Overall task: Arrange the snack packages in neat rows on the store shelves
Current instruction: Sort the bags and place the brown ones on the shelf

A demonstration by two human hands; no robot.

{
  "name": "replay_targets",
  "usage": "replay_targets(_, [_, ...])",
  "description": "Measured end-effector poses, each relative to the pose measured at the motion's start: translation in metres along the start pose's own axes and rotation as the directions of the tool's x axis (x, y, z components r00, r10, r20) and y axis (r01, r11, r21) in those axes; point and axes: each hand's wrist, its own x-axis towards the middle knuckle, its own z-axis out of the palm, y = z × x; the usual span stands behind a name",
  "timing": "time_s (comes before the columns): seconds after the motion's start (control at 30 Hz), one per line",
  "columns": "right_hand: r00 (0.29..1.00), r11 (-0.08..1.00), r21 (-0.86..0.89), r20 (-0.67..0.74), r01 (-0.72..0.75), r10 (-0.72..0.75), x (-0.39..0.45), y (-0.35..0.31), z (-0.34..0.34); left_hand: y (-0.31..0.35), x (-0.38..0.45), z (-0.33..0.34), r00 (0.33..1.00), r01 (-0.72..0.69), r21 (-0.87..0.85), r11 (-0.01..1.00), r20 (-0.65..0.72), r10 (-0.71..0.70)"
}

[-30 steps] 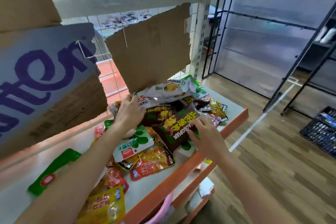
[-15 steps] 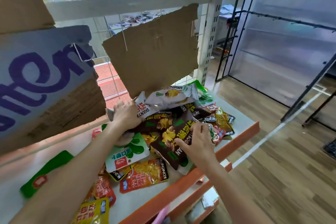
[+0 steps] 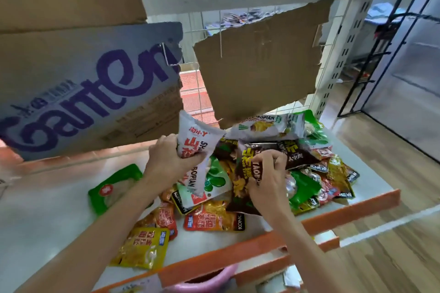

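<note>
The left hand (image 3: 166, 162) is clutching a white snack bag (image 3: 194, 143) upright at 10 o'clock of the pile — the right hand (image 3: 266, 183) is pinching a brown snack bag (image 3: 247, 169), likely separating both for rows.

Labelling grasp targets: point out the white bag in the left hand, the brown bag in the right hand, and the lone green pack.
white bag (image 3: 193, 142): head view, printed front.
brown bag (image 3: 247, 169): head view, yellow lettering.
green pack (image 3: 114, 188): head view, clear middle.

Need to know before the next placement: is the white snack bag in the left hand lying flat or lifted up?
Lifted. The left hand grips the white snack bag around its middle, top end raised above the pile.
</note>
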Motion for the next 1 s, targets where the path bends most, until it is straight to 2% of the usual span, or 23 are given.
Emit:
replay_targets(0.07, [1.0, 0.991, 0.133, 0.01, 0.016, -0.018, -0.002, -0.018, 0.002, -0.004, -0.019, -0.011, 0.989, 0.128, -0.204, 0.971, 0.1, -0.11])
replay_targets(0.13, [0.997, 0.94, 0.34, 0.08, -0.028, 0.001, -0.005, -0.033, 0.006, -0.014, -0.037, -0.016, 0.965, 0.244, -0.376, 0.894, 0.188, -0.184])
replay_targets(0.17, [0.984, 0.874, 0.471, 0.174, -0.122, 0.044, -0.007, -0.039, 0.011, -0.018, -0.048, -0.019, 0.952, 0.296, -0.456, 0.839, 0.21, -0.222])
replay_targets(0.23, [0.896, 0.681, 0.624, 0.431, -0.384, 0.11, -0.012, -0.05, 0.024, -0.033, -0.066, -0.025, 0.928, 0.372, -0.577, 0.727, 0.209, -0.309])
replay_targets(0.3, [0.787, 0.578, 0.612, 0.61, -0.54, 0.091, -0.016, -0.056, 0.037, -0.05, -0.084, -0.03, 0.896, 0.427, -0.638, 0.641, 0.202, -0.396])
replay_targets(0.4, [0.652, 0.56, 0.541, 0.759, -0.627, -0.003, -0.024, -0.068, 0.055, -0.07, -0.114, -0.045, 0.839, 0.512, -0.68, 0.525, 0.264, -0.476])
replay_targets(0.47, [0.548, 0.539, 0.48, 0.836, -0.692, -0.041, -0.033, -0.083, 0.069, -0.08, -0.137, -0.058, 0.823, 0.514, -0.724, 0.46, 0.265, -0.502])
replay_targets(0.53, [0.489, 0.547, 0.449, 0.868, -0.707, -0.081, -0.045, -0.104, 0.081, -0.089, -0.158, -0.072, 0.819, 0.465, -0.78, 0.418, 0.201, -0.537])
replay_targets(0.6, [0.465, 0.582, 0.44, 0.878, -0.684, -0.117, -0.057, -0.127, 0.094, -0.1, -0.178, -0.089, 0.814, 0.4, -0.838, 0.372, 0.138, -0.565])
replay_targets(0.7, [0.404, 0.571, 0.428, 0.897, -0.7, -0.177, -0.078, -0.159, 0.109, -0.116, -0.202, -0.114, 0.801, 0.35, -0.882, 0.316, 0.107, -0.589])
replay_targets(0.83, [0.301, 0.524, 0.36, 0.933, -0.772, -0.197, -0.118, -0.207, 0.135, -0.148, -0.241, -0.156, 0.764, 0.287, -0.908, 0.304, 0.025, -0.645])
replay_targets(1.0, [0.131, 0.61, 0.268, 0.957, -0.746, -0.26, -0.181, -0.272, 0.163, -0.195, -0.312, -0.206, 0.727, 0.261, -0.925, 0.275, 0.002, -0.686])
